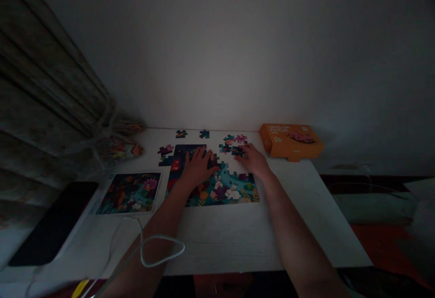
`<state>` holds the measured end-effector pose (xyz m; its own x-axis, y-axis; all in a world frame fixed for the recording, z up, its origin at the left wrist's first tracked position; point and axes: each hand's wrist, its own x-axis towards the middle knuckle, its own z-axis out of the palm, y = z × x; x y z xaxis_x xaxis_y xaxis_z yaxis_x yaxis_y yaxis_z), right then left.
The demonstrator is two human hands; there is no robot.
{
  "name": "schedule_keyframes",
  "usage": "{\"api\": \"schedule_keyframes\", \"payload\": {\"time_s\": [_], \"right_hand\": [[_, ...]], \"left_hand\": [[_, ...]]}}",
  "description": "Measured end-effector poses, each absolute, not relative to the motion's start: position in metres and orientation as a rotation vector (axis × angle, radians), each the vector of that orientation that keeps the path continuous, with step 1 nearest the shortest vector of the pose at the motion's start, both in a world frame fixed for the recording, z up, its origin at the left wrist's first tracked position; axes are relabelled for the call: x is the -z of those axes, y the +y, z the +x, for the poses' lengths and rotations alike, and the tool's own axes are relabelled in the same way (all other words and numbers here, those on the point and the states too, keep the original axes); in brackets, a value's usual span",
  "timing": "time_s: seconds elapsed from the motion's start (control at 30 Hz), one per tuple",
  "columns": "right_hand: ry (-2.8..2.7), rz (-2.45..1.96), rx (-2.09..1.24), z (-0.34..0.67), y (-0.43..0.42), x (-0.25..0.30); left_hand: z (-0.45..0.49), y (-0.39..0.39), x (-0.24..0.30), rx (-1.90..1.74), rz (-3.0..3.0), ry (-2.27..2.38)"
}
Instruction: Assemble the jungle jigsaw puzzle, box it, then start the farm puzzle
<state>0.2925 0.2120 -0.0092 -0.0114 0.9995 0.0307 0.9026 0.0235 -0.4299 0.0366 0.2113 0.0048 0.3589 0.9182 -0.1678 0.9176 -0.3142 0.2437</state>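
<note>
A partly joined jigsaw puzzle (220, 191) with rabbits and bright plants lies in the middle of the white table (224, 243). My left hand (199, 167) rests flat on its dark upper part, fingers spread. My right hand (253, 159) sits at the puzzle's upper right, its fingertips against a dark loose puzzle piece (237, 151). Whether those fingers grip it is hard to see. Several more loose pieces (231, 141) lie just above the hands, and others (165, 150) lie to the left.
An orange puzzle box (290, 141) stands at the table's far right corner. A picture card (128, 193) and a black tablet (52, 223) lie at left, beside a gathered curtain (44, 85). A white cable (142, 248) loops across my left forearm.
</note>
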Motion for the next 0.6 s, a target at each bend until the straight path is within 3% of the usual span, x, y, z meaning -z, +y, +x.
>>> {"api": "schedule_keyframes", "payload": {"time_s": [0.27, 0.43, 0.6], "right_hand": [[-1.908, -1.919, -0.399, 0.29, 0.211, 0.012], [-1.876, -1.905, -0.407, 0.292, 0.211, 0.012], [-1.911, -1.87, -0.431, 0.296, 0.213, 0.014]], "left_hand": [[0.038, 0.207, -0.009, -0.163, 2.313, 1.627], [0.0, 0.232, -0.02, -0.453, 2.068, 2.106], [-0.056, 0.251, -0.021, -0.465, 1.742, 2.371]]}}
